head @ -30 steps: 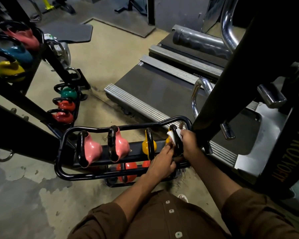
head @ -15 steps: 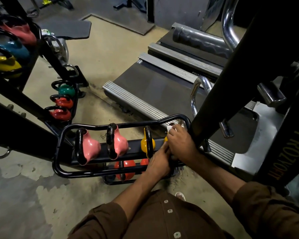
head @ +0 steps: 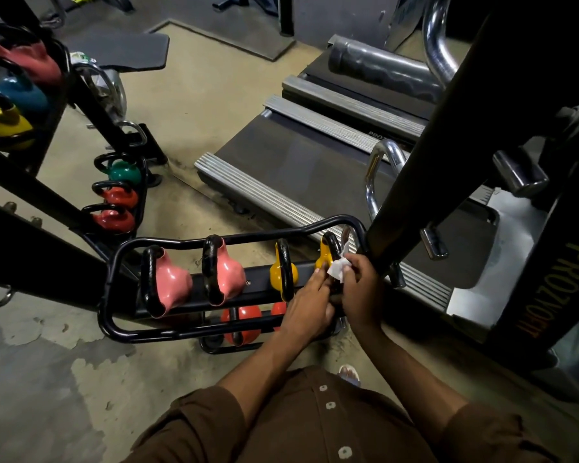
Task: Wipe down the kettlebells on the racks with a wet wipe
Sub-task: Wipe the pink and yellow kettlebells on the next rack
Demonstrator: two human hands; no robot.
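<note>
A black tubular rack holds two pink kettlebells and two yellow ones. My right hand presses a white wet wipe against the black handle of the rightmost yellow kettlebell. My left hand grips the lower part of that same kettlebell, steadying it. The other yellow kettlebell sits just left of my hands. Red kettlebells sit on the shelf below, partly hidden by the rack.
A second rack at the left carries green and red kettlebells, with more on an upper tier. A treadmill deck lies beyond the rack. A thick black upright post stands close to my right hand.
My right hand slid down the handle toward me, so the wipe shows again. My left hand stayed on the kettlebell. The view shifted slightly.
</note>
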